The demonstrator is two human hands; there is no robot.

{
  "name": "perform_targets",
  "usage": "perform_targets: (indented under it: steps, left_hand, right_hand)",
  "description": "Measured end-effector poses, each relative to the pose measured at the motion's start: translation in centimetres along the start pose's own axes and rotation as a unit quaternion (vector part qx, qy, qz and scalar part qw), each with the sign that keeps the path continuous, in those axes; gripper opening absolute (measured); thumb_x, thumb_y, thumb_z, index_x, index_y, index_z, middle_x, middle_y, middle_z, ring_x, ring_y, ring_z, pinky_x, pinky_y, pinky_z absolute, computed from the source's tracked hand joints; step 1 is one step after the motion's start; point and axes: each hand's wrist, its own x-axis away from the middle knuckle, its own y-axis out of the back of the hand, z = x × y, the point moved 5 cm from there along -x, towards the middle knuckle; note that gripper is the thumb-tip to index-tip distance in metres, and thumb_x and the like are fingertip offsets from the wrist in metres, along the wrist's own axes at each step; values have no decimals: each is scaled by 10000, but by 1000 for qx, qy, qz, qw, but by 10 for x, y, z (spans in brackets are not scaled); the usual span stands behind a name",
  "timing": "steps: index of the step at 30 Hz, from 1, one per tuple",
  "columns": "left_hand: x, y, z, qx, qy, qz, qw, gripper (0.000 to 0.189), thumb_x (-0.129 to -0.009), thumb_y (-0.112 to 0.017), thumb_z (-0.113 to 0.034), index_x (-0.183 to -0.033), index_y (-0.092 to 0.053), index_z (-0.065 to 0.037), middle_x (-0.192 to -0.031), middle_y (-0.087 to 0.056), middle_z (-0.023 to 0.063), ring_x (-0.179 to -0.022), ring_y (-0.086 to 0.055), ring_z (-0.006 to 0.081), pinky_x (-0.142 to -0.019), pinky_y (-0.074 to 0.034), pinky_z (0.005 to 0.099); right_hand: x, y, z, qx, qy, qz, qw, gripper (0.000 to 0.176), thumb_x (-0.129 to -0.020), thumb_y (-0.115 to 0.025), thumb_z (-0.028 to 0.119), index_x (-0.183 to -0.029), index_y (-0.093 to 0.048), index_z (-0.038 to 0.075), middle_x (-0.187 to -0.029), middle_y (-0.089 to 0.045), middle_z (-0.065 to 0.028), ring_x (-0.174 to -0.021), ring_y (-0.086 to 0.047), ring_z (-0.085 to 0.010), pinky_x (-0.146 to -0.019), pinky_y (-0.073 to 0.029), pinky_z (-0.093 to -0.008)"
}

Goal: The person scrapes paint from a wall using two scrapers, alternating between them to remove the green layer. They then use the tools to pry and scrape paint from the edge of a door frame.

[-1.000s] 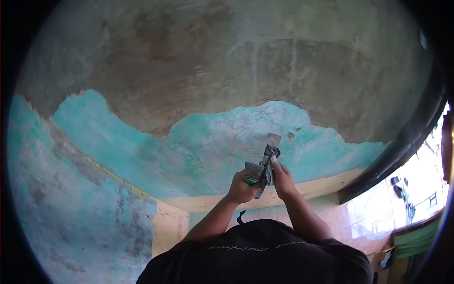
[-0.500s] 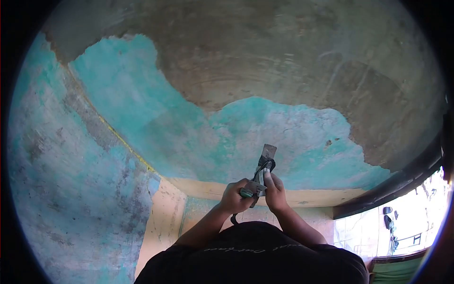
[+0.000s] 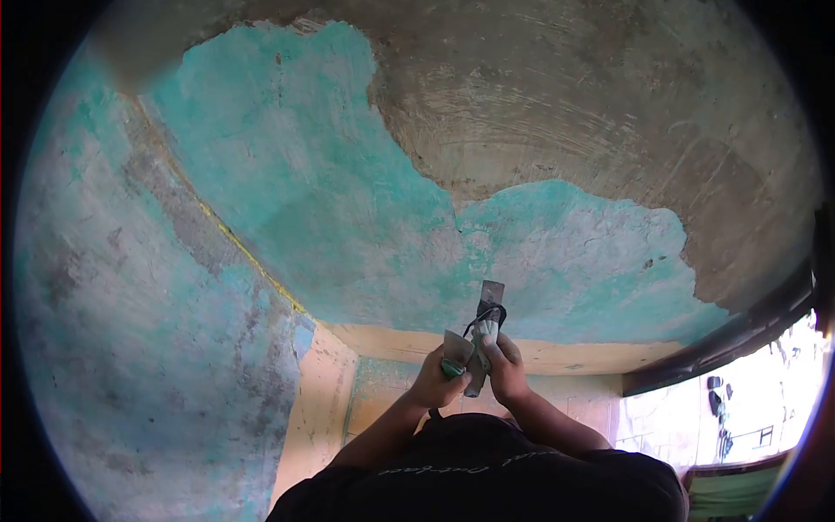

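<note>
Close in front of my black shirt, my left hand [image 3: 437, 384] is wrapped round a putty knife [image 3: 457, 347] with a green handle and a grey blade that points up. Beside it, my right hand [image 3: 507, 370] grips a long, flat steel trowel [image 3: 491, 292] by its pale handle. A black strap [image 3: 493, 311] loops round the trowel near the top of the handle. The trowel's lower end sticks out between my two hands, right at my left fingertips. Both tools are held in front of the wall [image 3: 383, 270], which has worn turquoise paint.
Bare grey-brown plaster [image 3: 557, 113] covers the upper wall with a ragged edge. An adjoining wall [image 3: 174, 365] stands at the left, with a yellow line along the corner. A dark frame [image 3: 696, 361] borders a bright opening at the right, where dark footwear [image 3: 715, 396] lies on the floor.
The putty knife has turned: its blade lay across the trowel and now points upward, apart from it. My view has shifted, so the wall appears further right.
</note>
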Motion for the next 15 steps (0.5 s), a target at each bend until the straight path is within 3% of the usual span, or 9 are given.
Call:
perform_targets:
  steps: [5,8,11,14,15]
  left_hand:
    - [2,-5,24,152,147,6,977,203,-771,-649,-49,-918,-513,-24,-680,-533,5,-562,-519,88,-486,-402,229]
    - [2,-11,34,134,210,39,968,236,-777,-694,-100,-945,-544,-28,-760,-585,39,-541,-518,66,-470,-389,204]
    - [-2,-16,46,156,188,57,968,252,-790,-691,-111,-957,-538,0,-764,-593,55,-586,-565,92,-494,-452,219]
    - [-9,-34,30,253,199,9,947,249,-805,-666,-97,-974,-525,20,-783,-603,66,-646,-609,124,-558,-529,256]
    - [-11,-37,33,245,211,22,946,245,-809,-659,-93,-978,-520,20,-790,-606,69,-665,-617,134,-585,-542,268]
  right_hand:
    - [6,-1,-15,-3,25,-36,999,290,-958,-445,248,-1059,-555,-1,-906,-572,-36,-820,-502,-96,-726,-413,-242]
    - [10,1,-9,50,13,-47,998,287,-971,-384,233,-1060,-530,3,-918,-565,-50,-848,-529,-113,-732,-435,-254]
    - [9,4,-5,1,3,-39,999,279,-969,-383,241,-1040,-532,16,-902,-558,-45,-848,-533,-110,-729,-437,-249]
    - [15,7,10,-18,-41,-96,994,256,-962,-403,238,-1016,-531,22,-877,-550,-40,-795,-539,-108,-666,-449,-240]
    - [12,15,9,23,6,-97,995,247,-958,-414,234,-1009,-530,23,-868,-548,-40,-770,-538,-108,-636,-449,-240]
